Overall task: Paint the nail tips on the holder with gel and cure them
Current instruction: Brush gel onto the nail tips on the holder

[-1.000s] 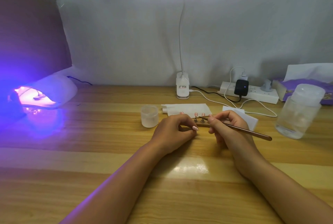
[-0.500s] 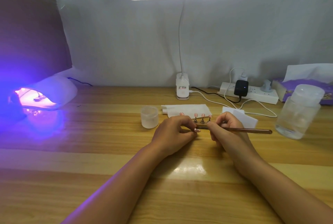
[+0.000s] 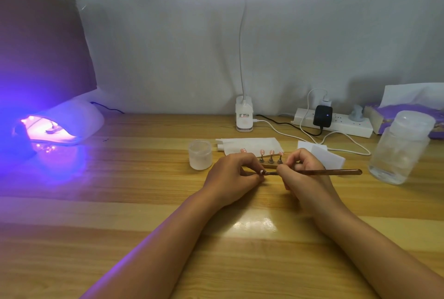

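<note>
A row of pink nail tips stands on small stands along a holder strip at the middle of the wooden table. My left hand pinches one small nail tip in front of the holder. My right hand grips a brown gel brush, its bristle end touching that tip. A small frosted gel jar sits just left of the holder. At the far left a white curing lamp glows purple with a small piece inside it.
A white desk lamp base stands behind the holder under its bright bar. White wipes lie behind the tips. A power strip with cables, a tissue box and a clear lidded bottle sit at the right.
The brush handle has dropped from tilted to nearly level, and its bristle end has moved left onto the tip pinched in my left hand. Both hands stay in place.
</note>
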The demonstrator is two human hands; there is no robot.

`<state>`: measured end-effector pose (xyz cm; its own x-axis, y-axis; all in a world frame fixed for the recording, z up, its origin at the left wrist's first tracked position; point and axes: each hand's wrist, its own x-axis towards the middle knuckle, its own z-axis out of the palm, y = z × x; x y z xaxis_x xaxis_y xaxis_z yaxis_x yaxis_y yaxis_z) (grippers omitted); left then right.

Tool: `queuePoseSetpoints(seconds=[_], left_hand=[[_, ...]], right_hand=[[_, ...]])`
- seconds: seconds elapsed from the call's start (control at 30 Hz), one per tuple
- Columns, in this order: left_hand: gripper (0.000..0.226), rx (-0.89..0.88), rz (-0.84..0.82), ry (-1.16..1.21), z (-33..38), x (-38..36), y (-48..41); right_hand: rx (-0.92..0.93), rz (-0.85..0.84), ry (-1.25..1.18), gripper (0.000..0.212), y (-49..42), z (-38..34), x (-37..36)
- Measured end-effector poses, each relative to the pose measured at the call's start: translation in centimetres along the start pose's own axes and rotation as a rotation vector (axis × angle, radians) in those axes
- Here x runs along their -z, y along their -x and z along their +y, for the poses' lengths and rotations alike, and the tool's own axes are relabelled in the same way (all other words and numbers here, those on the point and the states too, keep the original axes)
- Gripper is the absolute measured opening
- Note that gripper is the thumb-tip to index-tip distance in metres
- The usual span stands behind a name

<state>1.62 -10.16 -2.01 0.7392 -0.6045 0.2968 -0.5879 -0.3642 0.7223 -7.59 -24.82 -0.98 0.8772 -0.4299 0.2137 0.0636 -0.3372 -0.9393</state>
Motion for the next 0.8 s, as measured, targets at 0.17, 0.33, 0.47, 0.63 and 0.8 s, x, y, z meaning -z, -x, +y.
queuePoseSetpoints(seconds=[0.17,0.33,0.47,0.63,0.8], left_hand=[[0.020,0.012,-0.010,0.014,0.16,0.12,0.06],[0.010,0.025,-0.013,0.043,-0.01,0.14,-0.04],[0.006,0.020,-0.011,0.061,-0.13,0.16,-0.08],[0.009,0.019,-0.007,0.030,-0.16,0.07,-0.06],[0.009,0.027,-0.001,0.034,-0.24,0.06,-0.15]], right_hand=[[0.003,0.045,0.000,0.009,-0.03,-0.02,-0.06],[-0.009,0.071,-0.146,0.009,-0.13,-0.03,0.32],[-0.014,0.034,-0.241,0.009,0.00,-0.27,0.64],[0.005,-0.013,-0.149,0.008,0.09,-0.17,0.34],[-0.015,-0.016,-0.114,0.013,-0.02,0.13,0.32]])
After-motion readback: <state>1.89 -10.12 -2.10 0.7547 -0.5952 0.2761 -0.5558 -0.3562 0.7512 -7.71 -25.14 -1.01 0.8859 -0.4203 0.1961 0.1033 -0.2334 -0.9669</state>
